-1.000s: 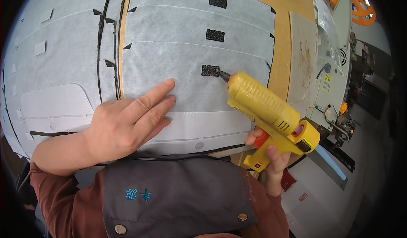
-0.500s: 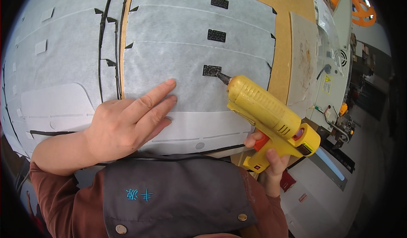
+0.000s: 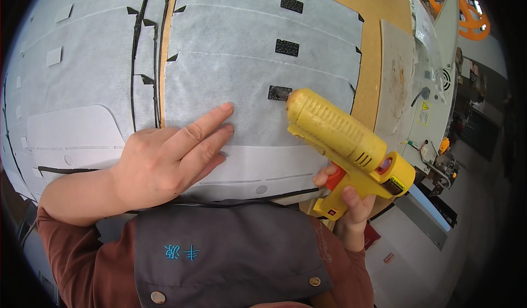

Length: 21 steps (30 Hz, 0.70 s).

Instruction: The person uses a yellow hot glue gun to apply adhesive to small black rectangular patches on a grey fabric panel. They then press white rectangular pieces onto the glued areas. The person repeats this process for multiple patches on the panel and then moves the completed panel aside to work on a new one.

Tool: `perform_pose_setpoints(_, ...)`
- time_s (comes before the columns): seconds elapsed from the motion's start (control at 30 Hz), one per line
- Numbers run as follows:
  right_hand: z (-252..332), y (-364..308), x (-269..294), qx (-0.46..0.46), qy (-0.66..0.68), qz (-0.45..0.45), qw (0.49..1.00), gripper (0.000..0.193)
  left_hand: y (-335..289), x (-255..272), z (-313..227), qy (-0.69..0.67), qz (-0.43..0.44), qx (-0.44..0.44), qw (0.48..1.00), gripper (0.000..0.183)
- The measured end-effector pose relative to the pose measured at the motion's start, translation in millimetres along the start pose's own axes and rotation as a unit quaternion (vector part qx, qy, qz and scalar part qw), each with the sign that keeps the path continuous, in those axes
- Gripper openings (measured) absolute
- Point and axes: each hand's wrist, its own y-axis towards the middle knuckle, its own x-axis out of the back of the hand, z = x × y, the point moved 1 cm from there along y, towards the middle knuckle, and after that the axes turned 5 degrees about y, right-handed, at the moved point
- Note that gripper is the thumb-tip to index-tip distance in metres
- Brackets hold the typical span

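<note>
In my right hand (image 3: 358,208) is a yellow hot glue gun (image 3: 341,129), its handle gripped and a finger at the red trigger (image 3: 335,178). The gun's front end points up-left at the nearest black rectangular patch (image 3: 279,93) on a pale grey fabric-like sheet (image 3: 230,83). Its nozzle is hidden behind the yellow body, so I cannot tell whether it touches the patch. My left hand (image 3: 167,160) rests on the near part of the sheet with fingers stretched out, left of the patch, holding nothing.
Two more black patches, the middle one (image 3: 287,48) and the far one (image 3: 291,4), lie farther up the sheet. Black cords (image 3: 134,61) run along its left side by another pale panel (image 3: 90,66). A stained board (image 3: 394,77) and a machine (image 3: 425,113) stand at right.
The glue gun's front end has come closer to the nearest patch, and its dark nozzle, visible before, is now hidden. My left hand keeps its place on the sheet.
</note>
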Motion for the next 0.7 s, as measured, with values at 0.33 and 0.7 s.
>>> perform_pose_setpoints(0.33, 2, 1, 0, 0.003, -0.001, 0.018, 1.0, 0.057, -1, 0, 0, -0.001, -0.001, 0.0, 1.0, 0.045)
perform_pose_setpoints(0.7, 2, -13, 2, -0.01, -0.018, -0.027, 0.999, 0.059, 0, 0, -1, -0.003, 0.002, 0.001, 1.0, 0.045)
